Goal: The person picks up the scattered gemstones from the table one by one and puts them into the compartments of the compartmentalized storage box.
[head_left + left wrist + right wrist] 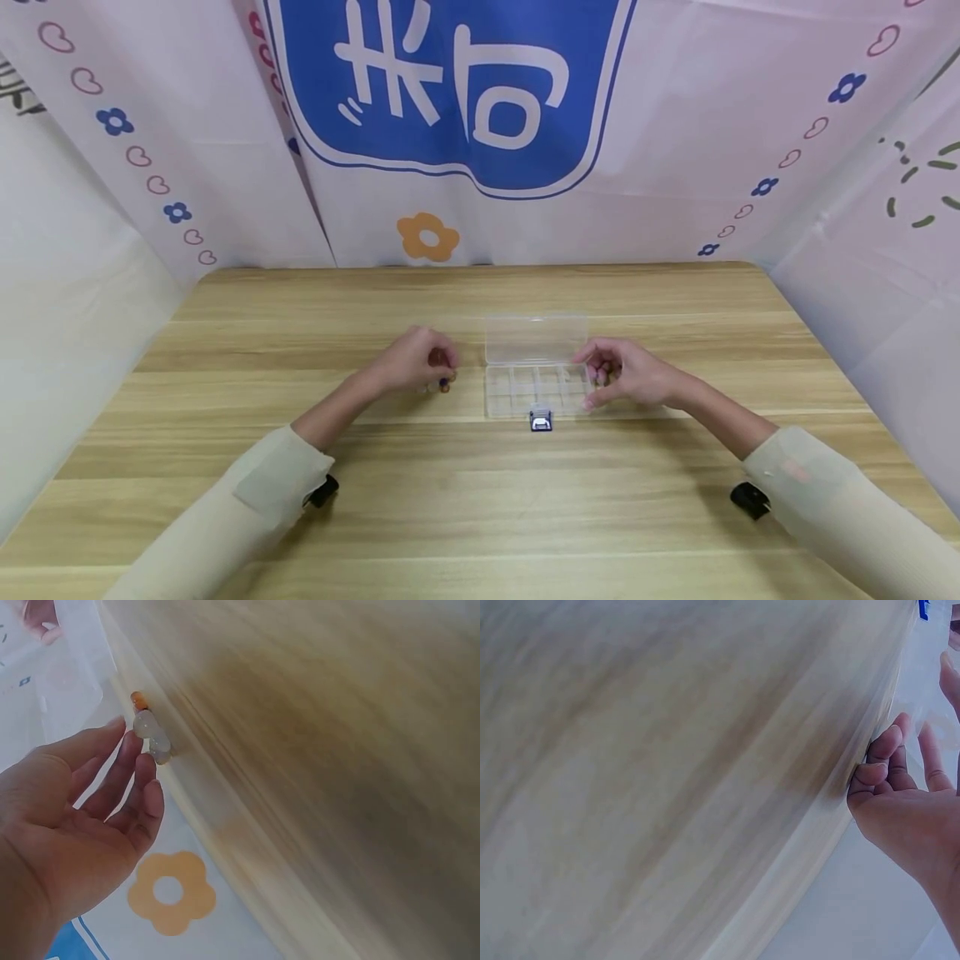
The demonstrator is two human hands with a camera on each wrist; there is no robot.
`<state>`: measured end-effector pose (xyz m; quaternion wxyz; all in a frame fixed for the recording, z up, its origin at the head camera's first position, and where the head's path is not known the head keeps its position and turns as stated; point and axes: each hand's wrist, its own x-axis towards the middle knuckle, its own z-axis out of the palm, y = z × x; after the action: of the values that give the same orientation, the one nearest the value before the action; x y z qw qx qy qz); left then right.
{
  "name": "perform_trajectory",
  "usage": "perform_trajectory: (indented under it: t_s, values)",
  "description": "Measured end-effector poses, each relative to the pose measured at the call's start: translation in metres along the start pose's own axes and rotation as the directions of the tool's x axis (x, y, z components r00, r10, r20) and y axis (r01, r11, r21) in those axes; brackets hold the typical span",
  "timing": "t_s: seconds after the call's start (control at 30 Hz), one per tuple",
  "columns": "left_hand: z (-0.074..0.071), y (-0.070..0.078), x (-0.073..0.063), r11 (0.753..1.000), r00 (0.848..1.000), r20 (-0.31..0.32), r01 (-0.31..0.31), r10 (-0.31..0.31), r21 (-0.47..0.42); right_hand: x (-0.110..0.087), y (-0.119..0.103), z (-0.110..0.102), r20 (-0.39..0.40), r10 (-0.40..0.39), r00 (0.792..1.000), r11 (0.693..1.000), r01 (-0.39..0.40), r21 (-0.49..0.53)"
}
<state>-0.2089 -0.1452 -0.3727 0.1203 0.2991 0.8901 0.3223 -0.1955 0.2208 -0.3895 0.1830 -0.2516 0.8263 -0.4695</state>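
Observation:
A clear plastic compartment box (525, 392) lies on the table, its transparent lid (536, 340) folded back. My right hand (633, 372) holds the box's right end, thumb at the front corner and index finger toward the hinge side; the other fingers are curled in. To the left of the box, my left hand (416, 360) is just above the table by a few small beads. In the left wrist view, an orange bead (139, 700) and whitish translucent beads (145, 724) lie just beyond the fingertips of the loosely bent left hand (82, 787). Whether a fingertip touches them is unclear.
A dark blue latch (540, 419) sticks out from the box's front edge. The wood-grain table (465, 508) extends around both arms. Behind it hangs a white printed cloth (660, 208) with a blue emblem and an orange flower.

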Motion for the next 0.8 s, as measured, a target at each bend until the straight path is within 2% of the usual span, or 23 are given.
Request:
perform_trajectory:
  t_s: [0.43, 0.8]
  values:
    - [-0.0019, -0.0031, -0.007, 0.999, 0.999, 0.026, 0.03, -0.03, -0.022, -0.0007, 0.0001, -0.0002, 0.003, -0.001, 1.0, 1.0, 0.001, -0.002]
    - [0.0001, -0.0071, -0.0057, 1.0, 1.0, 0.023, 0.014, -0.014, -0.01, 0.0022, 0.0022, -0.0008, 0.005, -0.004, 1.0, 1.0, 0.004, 0.001]
